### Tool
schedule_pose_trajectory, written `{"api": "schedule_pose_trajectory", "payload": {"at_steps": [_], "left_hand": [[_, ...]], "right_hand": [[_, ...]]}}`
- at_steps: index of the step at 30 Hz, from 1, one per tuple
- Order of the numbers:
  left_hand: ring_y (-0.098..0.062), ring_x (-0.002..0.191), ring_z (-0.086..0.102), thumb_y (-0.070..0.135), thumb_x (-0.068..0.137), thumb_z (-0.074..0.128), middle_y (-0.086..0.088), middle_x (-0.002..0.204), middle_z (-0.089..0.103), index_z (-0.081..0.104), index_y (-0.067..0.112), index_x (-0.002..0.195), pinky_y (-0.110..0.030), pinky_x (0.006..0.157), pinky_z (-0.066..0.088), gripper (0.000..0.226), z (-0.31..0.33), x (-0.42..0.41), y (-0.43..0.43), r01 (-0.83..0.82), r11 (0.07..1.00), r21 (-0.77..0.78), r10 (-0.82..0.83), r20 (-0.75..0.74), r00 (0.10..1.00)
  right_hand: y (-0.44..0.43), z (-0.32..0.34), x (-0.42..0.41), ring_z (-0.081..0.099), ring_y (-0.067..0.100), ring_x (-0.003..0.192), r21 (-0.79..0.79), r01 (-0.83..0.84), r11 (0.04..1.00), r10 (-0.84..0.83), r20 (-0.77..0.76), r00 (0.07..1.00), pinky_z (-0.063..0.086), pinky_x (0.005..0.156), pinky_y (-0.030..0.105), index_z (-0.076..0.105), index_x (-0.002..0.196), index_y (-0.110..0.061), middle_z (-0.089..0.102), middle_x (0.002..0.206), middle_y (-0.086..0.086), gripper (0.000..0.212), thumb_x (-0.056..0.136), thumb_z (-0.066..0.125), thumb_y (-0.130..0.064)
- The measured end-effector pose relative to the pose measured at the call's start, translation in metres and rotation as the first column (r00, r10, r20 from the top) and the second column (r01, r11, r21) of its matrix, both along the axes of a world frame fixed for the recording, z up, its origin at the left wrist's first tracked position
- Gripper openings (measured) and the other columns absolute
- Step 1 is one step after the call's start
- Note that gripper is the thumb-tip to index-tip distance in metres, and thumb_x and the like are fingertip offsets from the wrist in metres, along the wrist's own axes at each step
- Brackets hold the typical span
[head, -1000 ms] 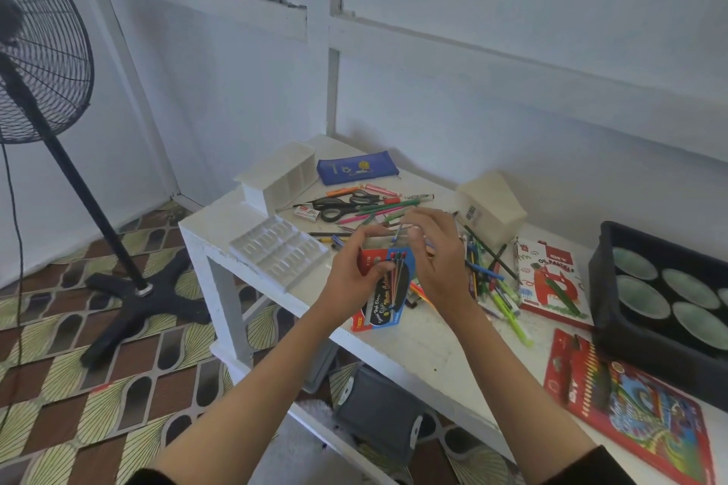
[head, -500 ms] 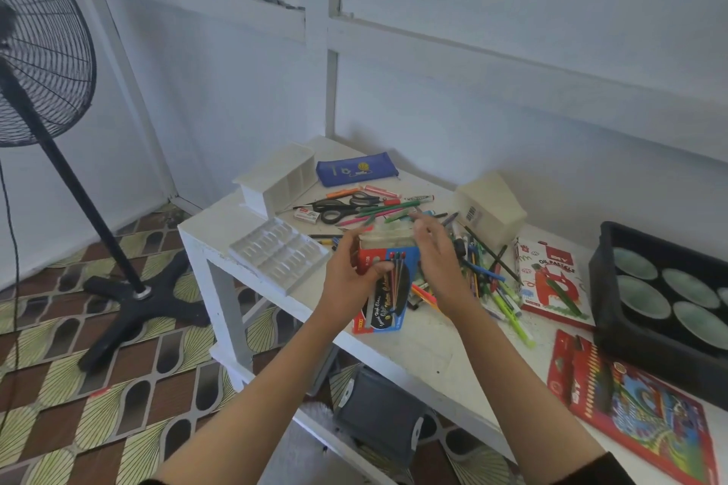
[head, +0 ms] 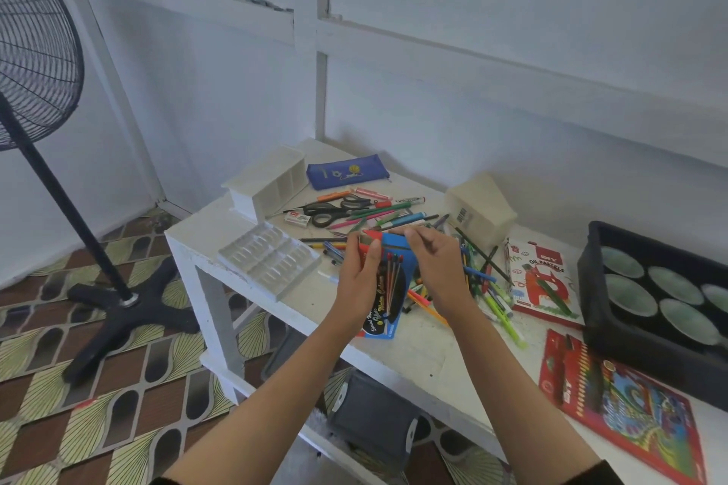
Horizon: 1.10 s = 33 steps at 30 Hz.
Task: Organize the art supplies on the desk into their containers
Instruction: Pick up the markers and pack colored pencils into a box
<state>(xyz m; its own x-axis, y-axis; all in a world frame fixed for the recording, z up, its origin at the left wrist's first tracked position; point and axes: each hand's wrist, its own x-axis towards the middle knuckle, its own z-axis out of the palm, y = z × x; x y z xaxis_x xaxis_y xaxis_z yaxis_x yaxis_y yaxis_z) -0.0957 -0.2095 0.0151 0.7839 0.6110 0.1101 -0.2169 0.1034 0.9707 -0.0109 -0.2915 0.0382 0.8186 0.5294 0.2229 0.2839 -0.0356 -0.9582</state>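
We held the blue-and-red pencil box [head: 384,280] upright above the desk's near edge, our left hand [head: 360,280] wrapped around its side to steady it, our right hand [head: 435,268] pinched at its open top, probably working the flap. Loose pens and pencils [head: 478,280] lay scattered just beyond on the white desk [head: 425,350], a standing fan [head: 35,63] far left.

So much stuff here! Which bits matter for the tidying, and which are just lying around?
For the job:
- pencil box, held by left hand
- right hand at its top
- loose pens
- white organizer
- blue pouch

Just there:
- fan
- black tray
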Motion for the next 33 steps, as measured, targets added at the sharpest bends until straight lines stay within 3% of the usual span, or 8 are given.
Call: {"api": "schedule_pose_trajectory", "payload": {"at_steps": [4,11,14,17,23,25,29,33], "left_hand": [[-0.008,0.069,0.063,0.027,0.101,0.039,0.001,0.080,0.058,0.044,0.019,0.094,-0.030,0.070,0.053,0.012,0.001,-0.001,-0.002,0.008,1.000,-0.024,-0.008,0.017,1.000],[-0.024,0.095,0.059,0.039,0.094,0.041,-0.012,0.108,0.054,0.048,0.040,0.098,-0.048,0.088,0.050,0.008,0.001,-0.002,0.004,0.001,0.998,0.065,-0.002,0.012,1.000],[-0.019,0.104,0.060,0.029,0.099,0.041,-0.009,0.119,0.054,0.047,0.030,0.118,-0.032,0.085,0.052,0.020,-0.004,-0.003,0.003,-0.020,0.990,0.141,0.006,0.097,0.995],[-0.010,0.096,0.062,0.022,0.098,0.042,-0.004,0.111,0.059,0.053,0.023,0.114,-0.018,0.079,0.049,0.019,-0.007,-0.006,0.003,-0.043,0.973,0.227,0.008,0.153,0.988],[-0.011,0.106,0.057,0.009,0.097,0.047,0.019,0.113,0.059,0.058,0.030,0.117,-0.024,0.086,0.047,0.030,-0.017,-0.009,0.003,-0.049,0.850,0.525,-0.036,0.149,0.988],[-0.007,0.102,0.058,-0.001,0.094,0.050,0.011,0.110,0.062,0.063,0.019,0.114,-0.021,0.085,0.047,0.031,-0.018,-0.007,-0.003,-0.117,0.796,0.594,-0.017,0.215,0.976],[-0.012,0.102,0.060,-0.004,0.093,0.050,-0.006,0.105,0.065,0.066,0.005,0.106,-0.023,0.087,0.051,0.023,-0.016,0.009,-0.019,-0.113,0.784,0.610,-0.060,0.256,0.965],[-0.023,0.103,0.061,0.021,0.096,0.052,0.007,0.109,0.063,0.063,0.027,0.108,-0.043,0.081,0.055,0.017,-0.007,0.024,-0.049,0.010,0.887,0.461,-0.109,0.190,0.976]], "right_hand": [[0.001,0.005,-0.003,0.067,0.016,0.082,-0.006,0.009,1.000,-0.009,0.015,1.000,0.053,0.074,0.032,0.070,0.084,-0.032,0.071,0.082,-0.006,0.024,0.095,0.053,-0.020],[-0.003,-0.002,-0.018,0.059,-0.011,0.096,0.034,-0.007,0.999,0.003,0.129,0.992,0.043,0.081,0.006,0.069,0.100,-0.020,0.067,0.102,-0.012,0.021,0.093,0.053,-0.009],[-0.006,-0.013,-0.023,0.061,-0.003,0.098,0.116,-0.041,0.992,0.033,0.071,0.997,0.047,0.082,0.013,0.068,0.097,-0.025,0.068,0.101,-0.015,0.026,0.091,0.054,-0.003],[-0.011,-0.022,-0.033,0.064,0.003,0.093,0.207,-0.016,0.978,0.022,-0.025,0.999,0.051,0.078,0.018,0.068,0.096,-0.022,0.070,0.092,-0.016,0.027,0.089,0.055,0.002],[-0.031,-0.029,-0.033,0.062,0.017,0.106,0.294,0.067,0.954,-0.048,-0.073,0.996,0.051,0.088,0.035,0.073,0.094,-0.022,0.069,0.105,-0.003,0.020,0.086,0.057,-0.013],[-0.038,-0.034,-0.030,0.059,0.019,0.111,0.263,0.108,0.959,-0.095,-0.060,0.994,0.049,0.093,0.041,0.070,0.100,-0.024,0.068,0.110,-0.004,0.022,0.089,0.056,-0.011],[-0.051,-0.053,-0.039,0.053,0.014,0.118,0.110,0.171,0.979,-0.176,0.039,0.984,0.051,0.090,0.029,0.035,0.130,-0.054,0.044,0.137,-0.005,0.073,0.087,0.060,-0.001],[-0.086,-0.067,-0.044,0.047,0.006,0.122,-0.014,0.315,0.949,-0.314,0.039,0.949,0.049,0.094,0.022,-0.008,0.135,-0.063,0.029,0.146,-0.004,0.099,0.083,0.068,-0.025]]}}
